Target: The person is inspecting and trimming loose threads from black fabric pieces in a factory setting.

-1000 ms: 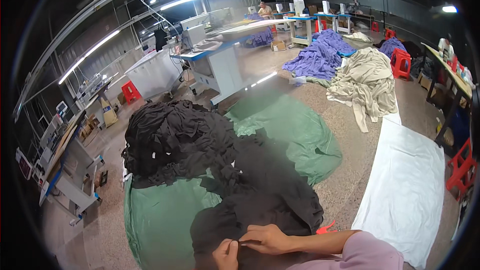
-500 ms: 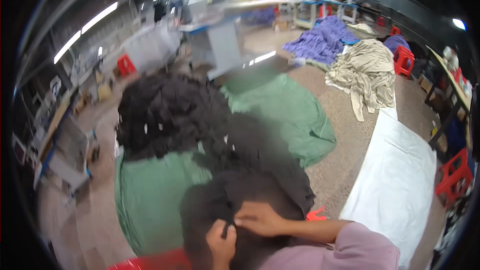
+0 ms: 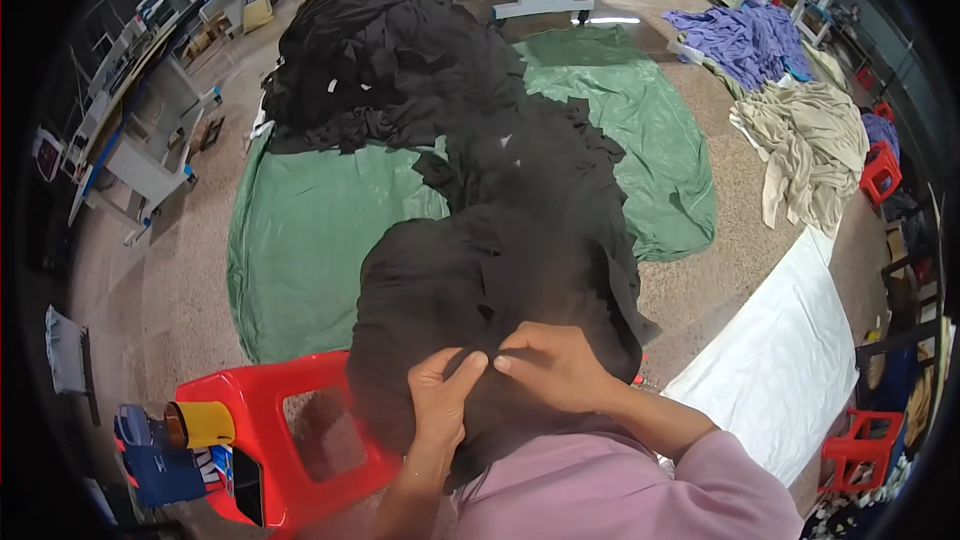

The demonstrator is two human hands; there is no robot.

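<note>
Red stool (image 3: pixel 262 402) now fully showing | left hand (image 3: pixel 438 408), right hand (image 3: pixel 562 368) pinching black cloth (image 3: pixel 425 285) past green sheet's (image 3: pixel 300 260) near edge | handling seemingly unbroken

No legible txt, no readable nos.

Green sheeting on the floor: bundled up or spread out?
Spread out: the green sheeting lies broad and mostly flat, showing on both sides of the black fabric; whatever lies underneath is hidden.

Free room over cloth (image 3: pixel 540 240), stool (image 3: pixel 262 410) leftward
</note>
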